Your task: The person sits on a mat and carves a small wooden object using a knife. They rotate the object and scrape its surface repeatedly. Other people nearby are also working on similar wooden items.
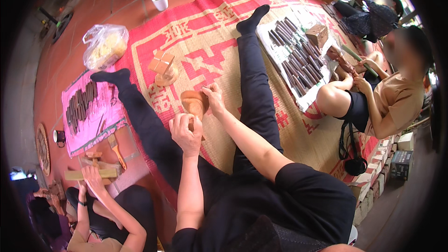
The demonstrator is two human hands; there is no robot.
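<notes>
Both hands on the carved wooden piece, over the woven mat.
Left hand curls its fingers around the wooden piece from below; right hand pinches its upper edge, between outstretched legs on the red mat.

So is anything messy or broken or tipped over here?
Nothing looks broken or spilled. The left hand and right hand hold a rounded wooden piece over the woven mat. The dark tools lie in neat rows on their cloth, and the white cup stands upright.

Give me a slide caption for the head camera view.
Seated on a red woven mat, both hands, left hand and right hand, hold a carved wooden piece.
</notes>
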